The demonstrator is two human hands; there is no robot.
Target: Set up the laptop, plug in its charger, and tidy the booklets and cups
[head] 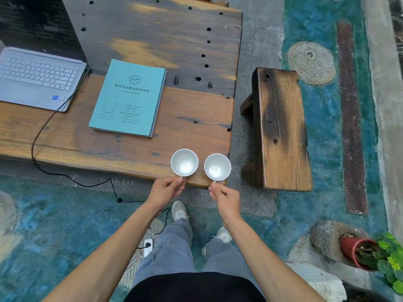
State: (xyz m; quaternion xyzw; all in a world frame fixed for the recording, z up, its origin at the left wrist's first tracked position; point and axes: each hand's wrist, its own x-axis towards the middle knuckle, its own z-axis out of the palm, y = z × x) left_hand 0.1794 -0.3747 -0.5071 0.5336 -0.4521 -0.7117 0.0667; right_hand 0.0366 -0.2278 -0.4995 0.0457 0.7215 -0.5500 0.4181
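Note:
Two white cups stand upright and empty side by side at the near right corner of the wooden table (135,153). My left hand (166,190) pinches the handle of the left cup (184,162). My right hand (224,196) pinches the handle of the right cup (217,166). A stack of teal booklets (128,99) lies in the middle of the table. An open silver laptop (37,77) sits at the left, with a black charger cable (43,127) running from its right side over the table edge to a white power strip (147,247) on the floor.
A dark wooden stool (281,129) stands just right of the table. A red pot with a green plant (366,253) and a rock are at the lower right. My legs and shoes are below the table's near edge on the blue floor.

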